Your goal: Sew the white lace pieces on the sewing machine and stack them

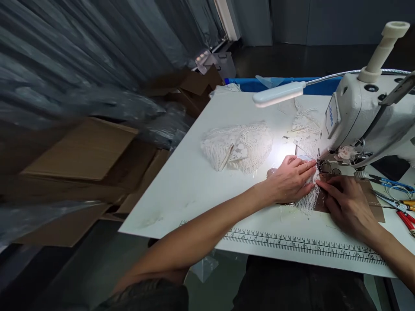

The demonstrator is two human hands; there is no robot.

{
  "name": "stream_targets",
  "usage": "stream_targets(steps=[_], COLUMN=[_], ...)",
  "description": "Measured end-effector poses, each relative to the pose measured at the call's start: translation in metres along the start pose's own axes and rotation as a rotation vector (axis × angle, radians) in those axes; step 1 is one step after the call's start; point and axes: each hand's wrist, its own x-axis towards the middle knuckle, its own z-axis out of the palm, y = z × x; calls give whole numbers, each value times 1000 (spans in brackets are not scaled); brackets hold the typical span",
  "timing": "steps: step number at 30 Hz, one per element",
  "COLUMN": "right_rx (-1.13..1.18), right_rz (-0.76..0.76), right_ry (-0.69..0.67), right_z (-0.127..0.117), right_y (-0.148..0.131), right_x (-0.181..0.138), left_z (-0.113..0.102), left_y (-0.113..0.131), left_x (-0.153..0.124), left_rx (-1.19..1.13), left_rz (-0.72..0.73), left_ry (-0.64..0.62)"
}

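A strip of white lace fabric [307,203] lies under the needle area of a white sewing machine [346,108]. My left hand [293,177] rests flat on this lace, its fingers stretched toward the presser foot. Just right of it, my right hand [346,203] pinches the lace's edge between thumb and forefinger, the other fingers curled under. Part of the lace is hidden beneath my left hand. Behind the needle, more lace [306,123] spreads over the table. A separate folded lace piece [238,147] with fringed edges sits to the left.
A ruler strip [292,244] runs along the front of the white table [181,185]. Blue-handled scissors [394,183] and a red-handled tool [405,220] lie at the right. A lamp [279,93] hangs over the table. Cardboard boxes [81,147] stand at the left.
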Motion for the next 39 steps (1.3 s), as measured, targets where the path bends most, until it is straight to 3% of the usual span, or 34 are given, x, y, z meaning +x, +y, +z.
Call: stream_targets(steps=[15,17,19,21,24,30,39], right_rx=[24,98,246,338,285,68,-101], right_rz=[41,49,61,177,313,36,35], right_ry=[21,-48,-203,-315,-228,-140,-185], right_z=[1,-8,-19,-25,-23,-7,-8], right_y=[3,9,18,27,32,27,23], right_x=[-1,7,19,29,33,17,17], left_z=[-3,-2,-3,-4,-6,-8,-5], left_y=[3,3,4,5,5,4,3], left_x=[1,1,1,1,2,2,2], left_rx=[-82,-85,-86,-94,-124,-164,-164], left_rz=[-29,-40,-53,-64,-74,-87,-111], left_ry=[-3,1,-3,-13,-30,-24,-18])
